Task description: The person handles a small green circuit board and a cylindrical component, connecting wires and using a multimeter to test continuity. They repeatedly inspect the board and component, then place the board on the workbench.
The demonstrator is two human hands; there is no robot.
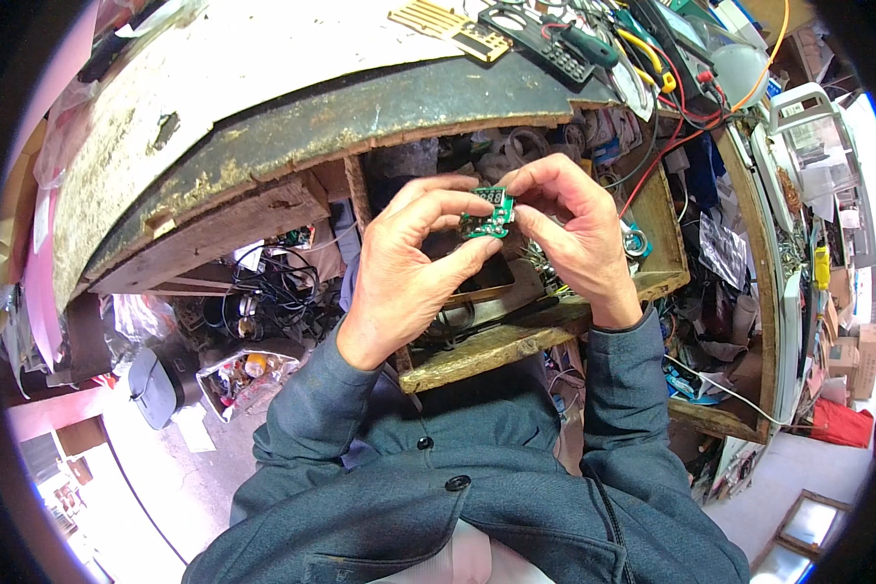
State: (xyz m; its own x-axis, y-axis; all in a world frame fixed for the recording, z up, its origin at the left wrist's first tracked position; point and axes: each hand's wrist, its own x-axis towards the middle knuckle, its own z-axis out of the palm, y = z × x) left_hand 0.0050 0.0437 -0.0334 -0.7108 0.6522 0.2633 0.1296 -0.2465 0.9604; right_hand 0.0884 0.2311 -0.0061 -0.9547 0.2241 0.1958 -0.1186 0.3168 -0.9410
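Green circuit board [499,216] at 12 o'clock, above an open, cluttered drawer [501,352]; left hand [404,258] grasps it; right hand [581,229] meets its 3 o'clock edge, grip unclear; a slackened left grip could drop it inside.

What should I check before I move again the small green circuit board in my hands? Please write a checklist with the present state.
1. Grip: ok. The left hand and the right hand both hold the green circuit board by its edges.
2. Display side visible: ok. The digit display faces the camera.
3. Sleeves away from the board: ok. Both end at the wrists.
4. Uncluttered space below: not ok. The open wooden drawer holds mixed clutter.
5. Solder joints sound: cannot tell. They are too small to judge here.
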